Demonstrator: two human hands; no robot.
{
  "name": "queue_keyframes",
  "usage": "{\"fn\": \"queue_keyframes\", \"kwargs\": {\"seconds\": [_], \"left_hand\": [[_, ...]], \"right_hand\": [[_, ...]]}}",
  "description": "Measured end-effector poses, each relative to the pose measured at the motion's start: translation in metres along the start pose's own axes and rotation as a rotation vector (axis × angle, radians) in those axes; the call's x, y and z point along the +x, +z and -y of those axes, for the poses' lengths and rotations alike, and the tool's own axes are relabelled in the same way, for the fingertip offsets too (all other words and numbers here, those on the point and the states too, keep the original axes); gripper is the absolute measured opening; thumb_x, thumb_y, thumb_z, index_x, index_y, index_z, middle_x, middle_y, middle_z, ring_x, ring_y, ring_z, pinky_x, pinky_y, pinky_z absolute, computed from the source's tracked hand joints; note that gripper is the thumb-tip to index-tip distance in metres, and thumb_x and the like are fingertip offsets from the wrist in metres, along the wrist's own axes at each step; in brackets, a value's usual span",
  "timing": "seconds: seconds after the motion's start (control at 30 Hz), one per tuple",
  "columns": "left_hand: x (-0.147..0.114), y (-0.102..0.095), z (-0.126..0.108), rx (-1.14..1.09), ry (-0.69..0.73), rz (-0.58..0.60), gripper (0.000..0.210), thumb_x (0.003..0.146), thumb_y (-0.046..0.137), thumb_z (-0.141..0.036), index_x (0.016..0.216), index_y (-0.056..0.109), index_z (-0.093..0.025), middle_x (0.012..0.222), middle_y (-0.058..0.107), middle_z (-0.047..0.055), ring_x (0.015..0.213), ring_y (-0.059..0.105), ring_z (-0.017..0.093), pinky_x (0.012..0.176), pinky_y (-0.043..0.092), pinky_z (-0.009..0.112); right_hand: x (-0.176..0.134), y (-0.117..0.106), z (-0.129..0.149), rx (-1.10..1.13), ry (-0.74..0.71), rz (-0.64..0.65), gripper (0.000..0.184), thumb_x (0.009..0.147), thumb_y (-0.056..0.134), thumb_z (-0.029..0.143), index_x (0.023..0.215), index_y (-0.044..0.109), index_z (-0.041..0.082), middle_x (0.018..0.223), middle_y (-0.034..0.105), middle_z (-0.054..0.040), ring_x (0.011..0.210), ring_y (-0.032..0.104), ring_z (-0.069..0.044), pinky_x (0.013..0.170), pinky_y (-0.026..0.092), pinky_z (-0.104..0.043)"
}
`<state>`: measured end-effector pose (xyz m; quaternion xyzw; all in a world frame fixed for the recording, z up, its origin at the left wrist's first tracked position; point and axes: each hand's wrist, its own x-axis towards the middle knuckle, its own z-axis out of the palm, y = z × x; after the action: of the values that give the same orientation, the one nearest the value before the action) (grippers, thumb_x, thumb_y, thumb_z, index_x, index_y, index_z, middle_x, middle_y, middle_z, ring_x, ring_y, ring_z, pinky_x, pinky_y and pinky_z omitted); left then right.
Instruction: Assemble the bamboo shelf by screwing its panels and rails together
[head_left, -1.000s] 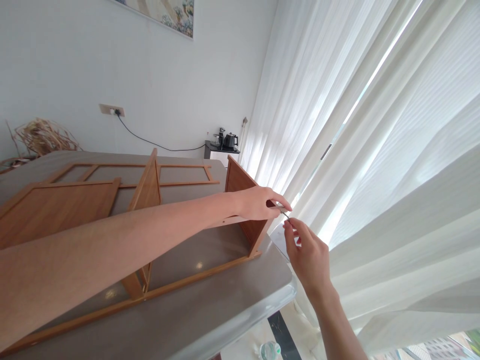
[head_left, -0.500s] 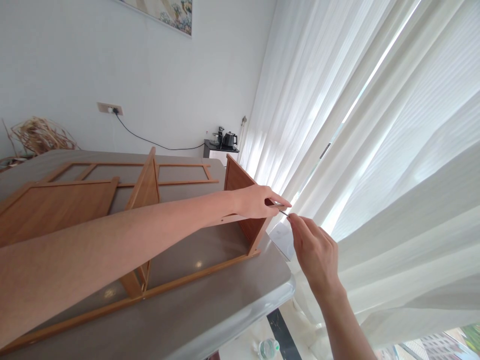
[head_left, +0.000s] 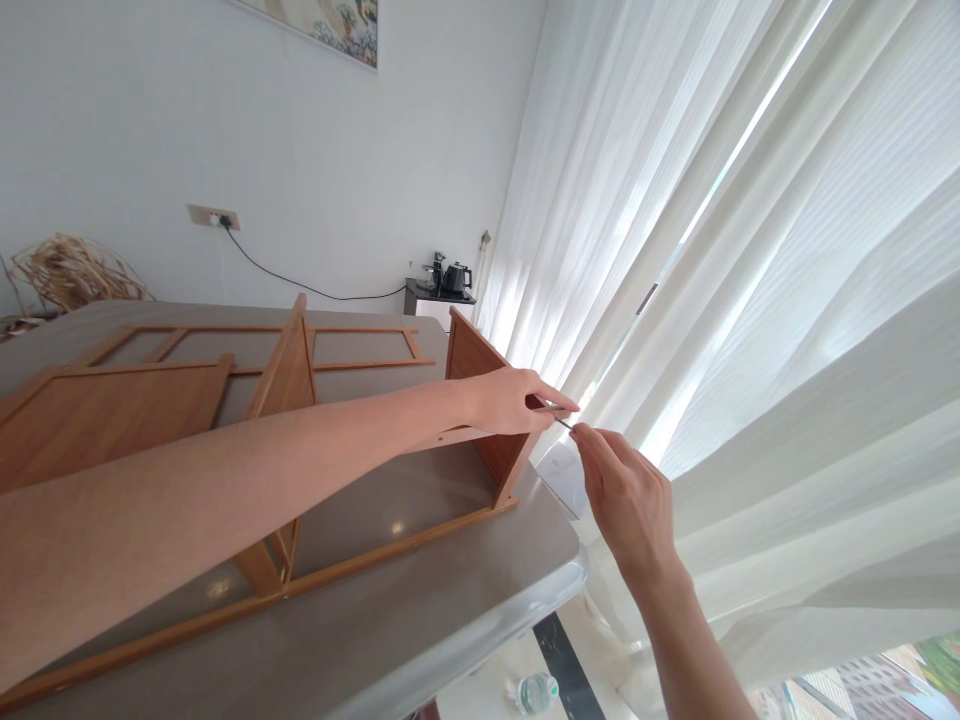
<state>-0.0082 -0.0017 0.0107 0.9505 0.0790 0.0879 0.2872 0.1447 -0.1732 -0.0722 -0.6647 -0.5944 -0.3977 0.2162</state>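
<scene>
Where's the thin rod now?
Head view, right of centre: rod pinched in the right hand, far end at the left hand, beside the wooden panel.

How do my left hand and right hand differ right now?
Your left hand holds a long, light-brown wooden rail; your right hand pinches a thin, dark, metal-looking rod. The left is at the reddish-brown, upright wooden panel; the right is beyond it, curtain-side. Both are bare.

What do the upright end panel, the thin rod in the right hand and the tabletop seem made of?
End panel: probably wood or veneer, satin; warm brown, soft sheen.
Thin rod: perhaps metal, slim and greyish; too small to judge finish.
Tabletop: unclear, possibly plastic-covered; smooth grey, glossy reflections.
</scene>
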Motion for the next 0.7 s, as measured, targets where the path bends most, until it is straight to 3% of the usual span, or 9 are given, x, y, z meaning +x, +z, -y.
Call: {"fn": "queue_keyframes", "kwargs": {"seconds": [0.17,0.3,0.43,0.53,0.7], "left_hand": [[-0.001,-0.002,-0.001,-0.009,0.011,0.003,0.045,0.09,0.052,-0.034,0.134,0.062,-0.037,0.103,0.065,0.001,0.085,0.059,0.014,0.081,0.044,0.024],[-0.004,-0.004,-0.005,-0.001,-0.01,0.01,0.045,0.09,0.052,-0.033,0.134,0.062,-0.036,0.108,0.066,0.001,0.085,0.058,0.014,0.082,0.044,0.024],[-0.004,-0.004,-0.006,-0.001,-0.006,0.007,0.045,0.09,0.053,-0.033,0.134,0.063,-0.035,0.112,0.067,0.001,0.083,0.058,0.014,0.081,0.044,0.024],[-0.004,-0.003,-0.006,0.001,-0.006,0.005,0.045,0.089,0.053,-0.033,0.134,0.063,-0.035,0.112,0.067,0.001,0.082,0.058,0.014,0.08,0.044,0.025],[-0.005,-0.003,-0.007,-0.003,-0.011,0.0,0.046,0.089,0.054,-0.032,0.134,0.063,-0.035,0.113,0.067,0.0,0.084,0.059,0.014,0.079,0.044,0.024]], "right_hand": [[0.002,-0.002,0.003,0.056,0.044,0.053,0.019,0.1,0.048,0.018,0.11,0.063,0.025,0.092,0.072,0.0011,0.055,0.051,-0.01,0.051,0.031,-0.023],[0.004,-0.005,0.014,0.44,0.293,0.184,0.02,0.102,0.047,0.039,0.098,0.062,0.025,0.078,0.07,0.0028,0.053,0.059,-0.009,0.051,0.04,-0.02],[0.006,-0.007,0.027,0.757,0.515,0.281,0.026,0.098,0.051,0.05,0.093,0.059,0.025,0.08,0.072,0.0028,0.057,0.066,-0.011,0.052,0.048,-0.02],[0.004,-0.003,0.032,0.722,0.517,0.232,0.025,0.098,0.052,0.049,0.093,0.057,0.025,0.08,0.072,0.0036,0.059,0.067,-0.011,0.053,0.049,-0.02],[-0.005,0.007,0.031,0.48,0.385,0.089,0.019,0.1,0.049,0.042,0.094,0.058,0.026,0.079,0.073,0.0053,0.063,0.067,-0.01,0.056,0.045,-0.019]]}}
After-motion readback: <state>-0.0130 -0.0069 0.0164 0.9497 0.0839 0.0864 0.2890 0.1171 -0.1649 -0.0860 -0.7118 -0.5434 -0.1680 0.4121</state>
